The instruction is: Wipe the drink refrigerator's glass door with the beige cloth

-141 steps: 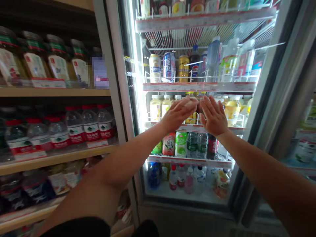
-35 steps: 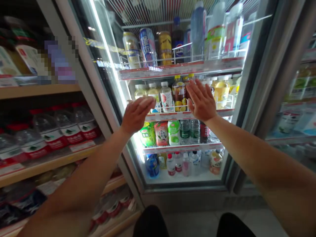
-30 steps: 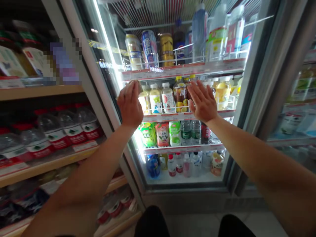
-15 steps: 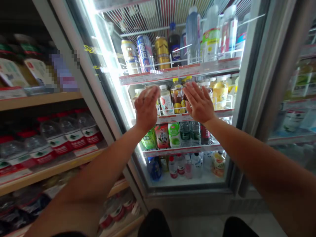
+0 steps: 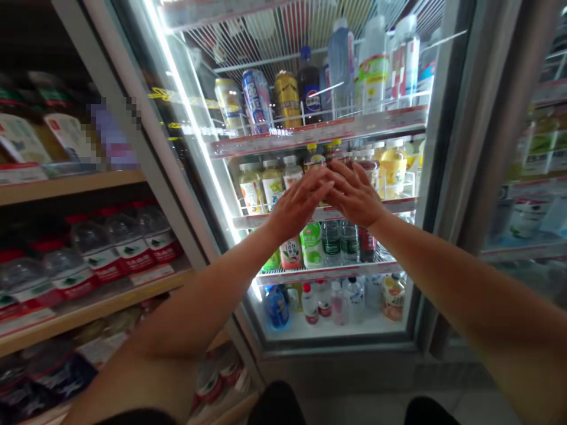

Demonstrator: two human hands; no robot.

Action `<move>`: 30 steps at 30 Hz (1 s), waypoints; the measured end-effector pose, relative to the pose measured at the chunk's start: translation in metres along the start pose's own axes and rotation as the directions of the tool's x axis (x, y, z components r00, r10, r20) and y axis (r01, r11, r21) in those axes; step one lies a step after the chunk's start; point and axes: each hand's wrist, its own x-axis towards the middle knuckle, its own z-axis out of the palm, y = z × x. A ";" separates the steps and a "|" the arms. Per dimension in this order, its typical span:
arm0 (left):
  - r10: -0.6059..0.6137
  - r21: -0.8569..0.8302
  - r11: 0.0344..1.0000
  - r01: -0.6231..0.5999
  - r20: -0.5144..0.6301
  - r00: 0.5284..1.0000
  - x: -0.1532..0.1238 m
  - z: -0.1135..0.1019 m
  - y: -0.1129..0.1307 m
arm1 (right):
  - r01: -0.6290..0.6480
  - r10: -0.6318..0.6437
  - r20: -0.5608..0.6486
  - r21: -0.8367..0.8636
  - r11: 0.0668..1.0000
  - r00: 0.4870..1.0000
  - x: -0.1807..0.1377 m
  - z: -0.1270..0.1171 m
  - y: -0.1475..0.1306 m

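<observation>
I stand in front of a lit drinks fridge with a glass door (image 5: pixel 208 177). Both my hands lie flat on the glass at the height of the shelf of yellow and tea bottles (image 5: pixel 261 186). My left hand (image 5: pixel 299 203) has its fingers stretched out and pointing right. Its fingertips overlap those of my right hand (image 5: pixel 357 195), which is spread with the palm on the glass. I cannot see anything under either palm. Cans (image 5: pixel 287 97) stand on the shelf above, and green and clear bottles (image 5: pixel 330 239) on the shelf below.
Open wooden shelves to the left carry red-labelled water bottles (image 5: pixel 128 242) and jars (image 5: pixel 66 139). The fridge's metal frame (image 5: pixel 443 147) runs down the right side, with a second fridge (image 5: pixel 531 177) beyond it. Grey floor (image 5: pixel 354 407) shows below.
My left hand has slid right across the glass from the door's left side until it meets my right hand. My right hand has hardly moved.
</observation>
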 end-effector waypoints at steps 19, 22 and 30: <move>-0.334 0.390 0.854 0.346 -0.099 0.937 -0.119 -0.032 -0.029 | 0.099 -0.107 0.098 0.090 0.991 0.989 0.033 -0.004 -0.041; -0.385 0.340 0.856 0.389 -0.082 0.919 -0.120 -0.032 -0.028 | 0.162 -0.164 0.111 0.021 0.986 0.980 0.026 -0.004 -0.055; -0.459 0.254 0.855 0.452 -0.033 0.888 -0.119 -0.034 -0.025 | 0.291 -0.304 0.240 0.091 0.952 0.922 0.017 -0.013 -0.040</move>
